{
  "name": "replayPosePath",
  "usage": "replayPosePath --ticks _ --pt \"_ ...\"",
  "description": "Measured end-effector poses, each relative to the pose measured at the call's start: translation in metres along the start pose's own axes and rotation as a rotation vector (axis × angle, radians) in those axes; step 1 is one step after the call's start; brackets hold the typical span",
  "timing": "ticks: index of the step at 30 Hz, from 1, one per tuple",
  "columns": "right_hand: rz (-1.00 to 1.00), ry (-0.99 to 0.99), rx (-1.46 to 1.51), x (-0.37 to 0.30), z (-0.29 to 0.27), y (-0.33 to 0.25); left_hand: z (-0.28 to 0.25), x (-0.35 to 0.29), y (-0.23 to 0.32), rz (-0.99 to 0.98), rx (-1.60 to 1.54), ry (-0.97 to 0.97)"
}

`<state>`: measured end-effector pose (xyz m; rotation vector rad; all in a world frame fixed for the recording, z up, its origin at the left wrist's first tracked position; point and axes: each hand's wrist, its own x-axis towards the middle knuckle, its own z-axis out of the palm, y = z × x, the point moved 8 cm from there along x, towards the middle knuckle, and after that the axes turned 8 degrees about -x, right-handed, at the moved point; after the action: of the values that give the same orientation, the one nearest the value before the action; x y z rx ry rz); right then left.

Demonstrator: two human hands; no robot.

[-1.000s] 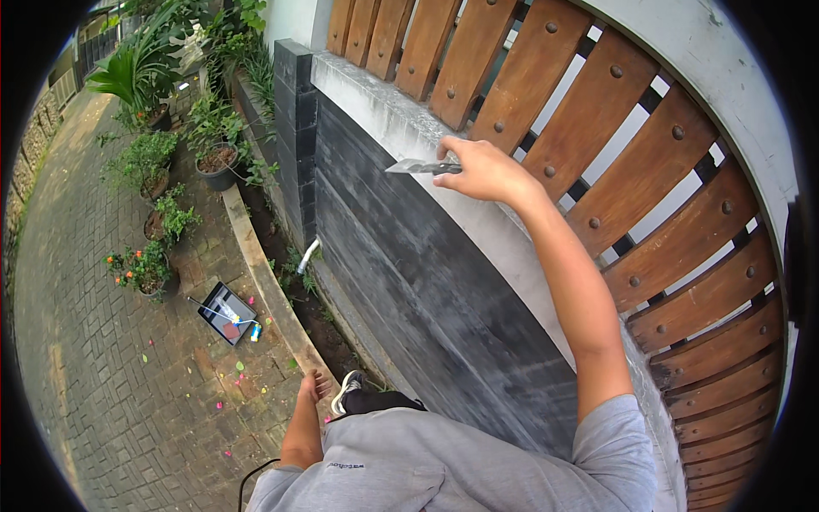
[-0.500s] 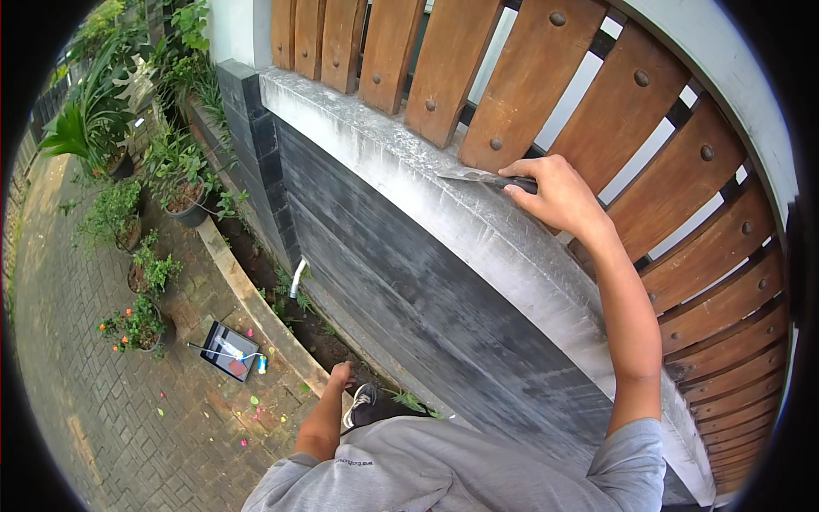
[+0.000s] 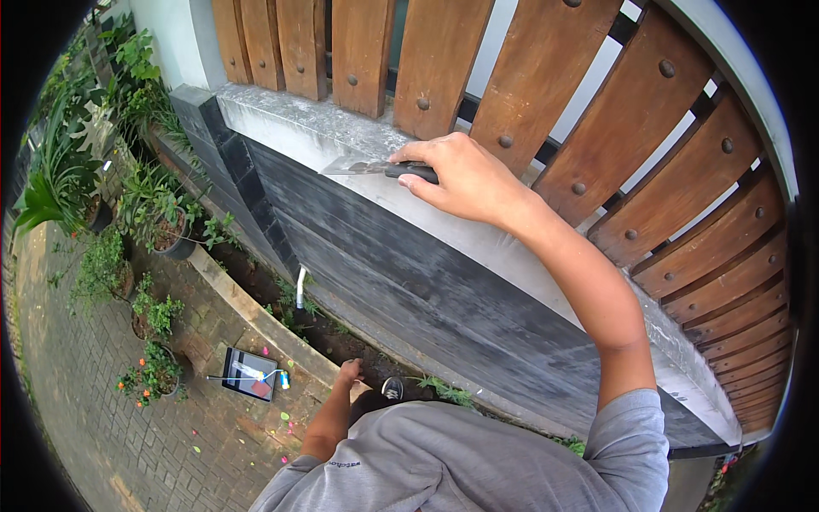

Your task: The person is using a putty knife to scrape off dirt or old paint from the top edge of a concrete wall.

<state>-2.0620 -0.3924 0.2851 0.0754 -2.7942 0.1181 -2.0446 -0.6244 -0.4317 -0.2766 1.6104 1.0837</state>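
My right hand is closed around the black handle of a putty knife. Its thin metal blade points left, over the front edge of a weathered white wall ledge. Blotchy grey patches mark the top of this ledge. Whether the blade touches the surface, I cannot tell. Low at my side hangs my left hand, its fingers loosely curled with nothing visible in them.
Brown wooden slats rise behind the ledge, above a dark tiled wall. On the paving to the left lies a black tray with tools, near potted plants. A white pipe sticks out below.
My right hand has carried the putty knife leftward along the ledge, to its front edge. The whole view has shifted too. My left hand still hangs low.
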Motion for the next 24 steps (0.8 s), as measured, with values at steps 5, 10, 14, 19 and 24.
replayPosePath --ticks 5,10,14,19,24 --pt "0.248 -0.076 -0.092 -0.038 -0.059 0.003 -0.062 -0.007 0.003 0.008 -0.259 0.084" --pt "0.341 -0.074 -0.381 -0.061 -0.064 0.014 -0.115 0.004 0.002 -0.013 -0.181 0.187" --pt "0.463 0.0 -0.599 -0.066 -0.038 -0.005 -0.14 0.043 0.007 -0.072 0.059 0.158" --pt "0.601 -0.034 -0.567 -0.038 0.021 -0.059 -0.126 0.056 0.043 0.124 0.391 0.092" --pt "0.839 0.102 -0.519 -0.051 0.01 -0.067 -0.132 0.025 0.083 0.048 0.327 -0.059"
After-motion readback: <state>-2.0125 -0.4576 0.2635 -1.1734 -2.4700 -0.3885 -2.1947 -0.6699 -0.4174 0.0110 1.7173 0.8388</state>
